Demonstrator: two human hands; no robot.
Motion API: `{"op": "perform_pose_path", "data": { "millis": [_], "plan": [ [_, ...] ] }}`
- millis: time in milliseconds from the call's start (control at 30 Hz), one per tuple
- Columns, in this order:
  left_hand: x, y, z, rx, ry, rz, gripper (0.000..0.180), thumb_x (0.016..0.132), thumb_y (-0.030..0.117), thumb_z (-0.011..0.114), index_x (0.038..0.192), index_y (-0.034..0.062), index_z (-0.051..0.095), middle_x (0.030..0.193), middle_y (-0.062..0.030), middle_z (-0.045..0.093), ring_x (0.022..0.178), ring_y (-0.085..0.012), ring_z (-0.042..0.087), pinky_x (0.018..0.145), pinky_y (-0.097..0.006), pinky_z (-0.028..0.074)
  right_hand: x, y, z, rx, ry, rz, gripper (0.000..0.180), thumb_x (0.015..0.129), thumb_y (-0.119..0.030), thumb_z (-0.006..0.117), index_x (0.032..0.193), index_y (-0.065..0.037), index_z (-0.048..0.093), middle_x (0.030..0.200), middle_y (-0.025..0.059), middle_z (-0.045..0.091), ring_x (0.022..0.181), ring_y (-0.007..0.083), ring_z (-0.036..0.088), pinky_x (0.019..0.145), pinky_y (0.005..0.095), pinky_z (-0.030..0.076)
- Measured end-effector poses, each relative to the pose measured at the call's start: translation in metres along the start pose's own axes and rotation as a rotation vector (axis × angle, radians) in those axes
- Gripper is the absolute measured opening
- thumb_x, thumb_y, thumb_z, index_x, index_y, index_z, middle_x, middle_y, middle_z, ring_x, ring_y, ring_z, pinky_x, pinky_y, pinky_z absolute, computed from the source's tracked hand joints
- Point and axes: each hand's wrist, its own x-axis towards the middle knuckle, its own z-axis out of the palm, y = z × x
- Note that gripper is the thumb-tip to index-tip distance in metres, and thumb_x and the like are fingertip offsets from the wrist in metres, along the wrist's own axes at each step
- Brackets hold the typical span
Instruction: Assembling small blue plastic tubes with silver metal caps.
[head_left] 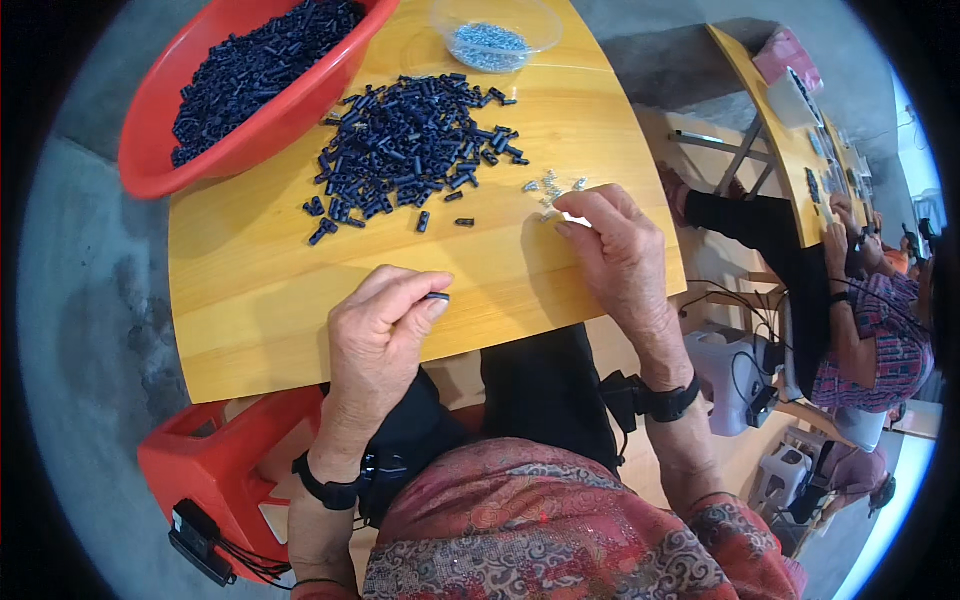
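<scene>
red stool: a red plastic stool (185,455) stands at lower left, with a black box (195,540) and cables at its side.
red basin: a wide red basin (150,150) at upper left, heaped with small dark parts (255,80).
table: a yellow wood-grain tabletop (260,330) runs across the middle, in front of the person.
left hand: the left hand (378,325) is over the table's near edge, thumb and forefinger closed together on one small dark piece (437,296), whose end shows between the fingertips; a black band (330,490) circles the wrist.
dark pile: a loose mound of short dark tubular parts (400,145) spreads beyond the left hand, two strays lying apart on its near side.
clear tub: a round see-through tub (545,30) at the far edge holds small bluish-silver pieces (488,47).
silver pieces: a little scatter of small silver pieces (550,187) lies right of the mound.
right hand: the right hand (622,250) reaches just beside that scatter, thumb and forefinger close to each other; i cannot tell whether anything is between them.
far right: a co-worker in a checked top (870,365) sits at another table (745,75).
</scene>
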Motion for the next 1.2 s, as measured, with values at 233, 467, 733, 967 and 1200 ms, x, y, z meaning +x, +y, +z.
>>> {"op": "perform_pose_path", "data": {
  "millis": [233, 467, 733, 967, 1200],
  "plan": [
    [-0.008, 0.003, -0.006, -0.228, -0.094, -0.237, 0.011, 0.084, 0.000, 0.063, 0.094, 0.0004, 0.067, 0.083, -0.0071, 0.066, 0.071, -0.0124, 0.064, 0.064, -0.023, 0.051, 0.004, -0.004, 0.015, -0.102, -0.103, -0.036, 0.006, 0.078, -0.005, 0.063, 0.083, -0.006, 0.059, 0.085, 0.0120, 0.060, 0.070, 0.0322, 0.062, 0.062, 0.0376, 0.052],
    [-0.013, 0.001, -0.006, -0.775, -0.080, -0.464, 0.015, 0.087, 0.005, 0.062, 0.099, -0.0026, 0.066, 0.084, -0.0064, 0.066, 0.071, -0.0116, 0.063, 0.065, -0.022, 0.053, -0.007, -0.043, 0.006, 0.661, -0.265, 0.283, 0.001, 0.085, -0.002, 0.059, 0.085, -0.002, 0.060, 0.074, 0.0007, 0.060, 0.062, 0.0116, 0.058, 0.057, 0.0254, 0.047],
    [-0.017, 0.009, -0.006, -0.867, -0.062, -0.530, 0.019, 0.086, 0.007, 0.065, 0.102, -0.0032, 0.065, 0.080, -0.0078, 0.066, 0.069, -0.0113, 0.062, 0.066, -0.022, 0.052, -0.020, -0.072, 0.015, 1.100, -0.336, 0.551, 0.008, 0.087, -0.009, 0.063, 0.091, -0.002, 0.063, 0.070, -0.0018, 0.060, 0.055, 0.0031, 0.054, 0.045, 0.0159, 0.042],
    [-0.019, 0.013, -0.008, -0.776, -0.078, -0.534, 0.019, 0.085, 0.006, 0.066, 0.102, -0.0037, 0.065, 0.079, -0.0081, 0.067, 0.069, -0.0111, 0.063, 0.064, -0.021, 0.052, -0.021, -0.072, 0.018, 1.272, -0.399, 0.596, 0.013, 0.087, -0.008, 0.063, 0.097, -0.003, 0.057, 0.071, 0.0003, 0.061, 0.054, 0.0044, 0.055, 0.042, 0.0158, 0.039],
    [-0.020, 0.015, -0.009, -0.697, -0.109, -0.511, 0.017, 0.084, 0.005, 0.066, 0.098, -0.0045, 0.065, 0.079, -0.0107, 0.067, 0.066, -0.0135, 0.064, 0.059, -0.024, 0.054, -0.022, -0.074, 0.018, 1.215, -0.420, 0.613, 0.011, 0.087, -0.006, 0.062, 0.096, -0.004, 0.057, 0.068, -0.0013, 0.058, 0.052, 0.0030, 0.051, 0.041, 0.0156, 0.037]
  ]
}}
